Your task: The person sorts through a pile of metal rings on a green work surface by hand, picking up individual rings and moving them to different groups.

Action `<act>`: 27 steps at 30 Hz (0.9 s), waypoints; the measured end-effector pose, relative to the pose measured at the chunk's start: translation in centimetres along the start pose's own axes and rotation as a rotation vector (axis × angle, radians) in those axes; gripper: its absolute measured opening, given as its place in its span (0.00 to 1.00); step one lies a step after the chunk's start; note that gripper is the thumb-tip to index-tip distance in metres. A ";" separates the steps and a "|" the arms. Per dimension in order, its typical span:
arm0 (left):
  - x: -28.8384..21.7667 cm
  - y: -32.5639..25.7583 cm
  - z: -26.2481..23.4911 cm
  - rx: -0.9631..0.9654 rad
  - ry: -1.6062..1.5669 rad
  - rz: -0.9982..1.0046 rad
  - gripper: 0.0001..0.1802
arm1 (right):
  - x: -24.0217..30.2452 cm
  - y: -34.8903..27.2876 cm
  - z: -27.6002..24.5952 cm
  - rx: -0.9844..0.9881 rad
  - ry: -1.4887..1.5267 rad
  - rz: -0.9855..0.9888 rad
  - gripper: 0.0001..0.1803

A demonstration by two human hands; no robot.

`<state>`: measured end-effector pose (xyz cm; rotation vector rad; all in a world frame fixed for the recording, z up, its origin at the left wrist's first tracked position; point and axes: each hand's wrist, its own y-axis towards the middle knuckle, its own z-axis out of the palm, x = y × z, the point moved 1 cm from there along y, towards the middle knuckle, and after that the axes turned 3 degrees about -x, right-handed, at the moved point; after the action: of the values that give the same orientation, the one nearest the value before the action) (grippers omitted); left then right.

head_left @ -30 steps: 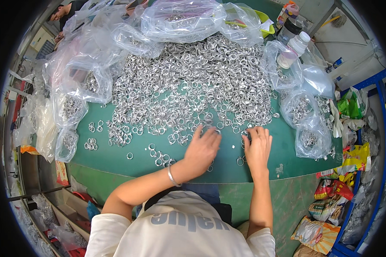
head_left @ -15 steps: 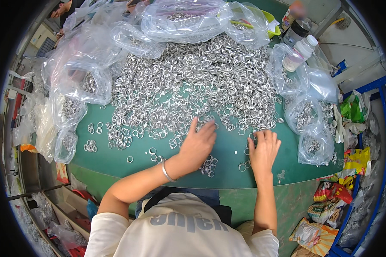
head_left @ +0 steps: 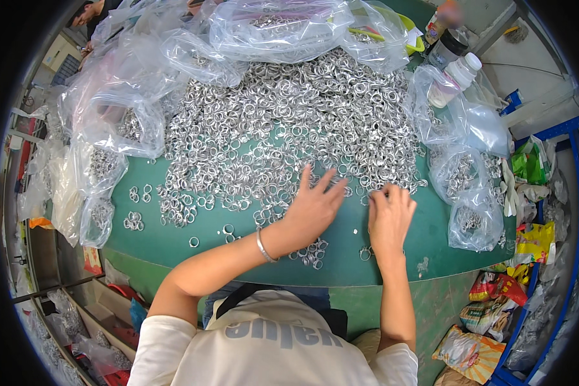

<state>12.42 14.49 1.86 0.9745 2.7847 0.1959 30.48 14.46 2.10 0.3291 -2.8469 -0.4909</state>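
Observation:
A wide heap of silver metal rings (head_left: 270,116) covers the green tabletop (head_left: 264,257) in front of me. My left hand (head_left: 313,207) hovers at the heap's near edge with fingers spread, slightly blurred, and nothing shows in it. A bracelet circles that wrist. To its right, my right hand (head_left: 390,215) points down at the near edge of the heap, fingers bent and close together. Whatever is between its fingertips is hidden. A small cluster of rings (head_left: 314,252) lies below my left hand, partly covered by it. Another ring (head_left: 365,253) sits beside my right wrist.
Clear plastic bags of rings (head_left: 125,125) line the left, and more bags (head_left: 466,219) the right. A large bag (head_left: 276,32) lies behind the heap. A white bottle (head_left: 457,77) stands far right. Small ring groups (head_left: 134,220) lie left. Another person (head_left: 96,16) is at the far left.
My left hand has moved right and slightly away from me, its fingers spreading. My right hand has shifted slightly left, its fingers drawing closer together.

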 end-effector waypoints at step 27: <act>0.1 3.8 2.9 -0.306 -0.311 0.071 0.07 | -2.0 -0.4 -1.7 -0.143 0.008 0.134 0.05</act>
<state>15.28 17.68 -0.28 0.9356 2.3550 0.4269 32.89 14.12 3.14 0.1127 -2.7825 -0.6592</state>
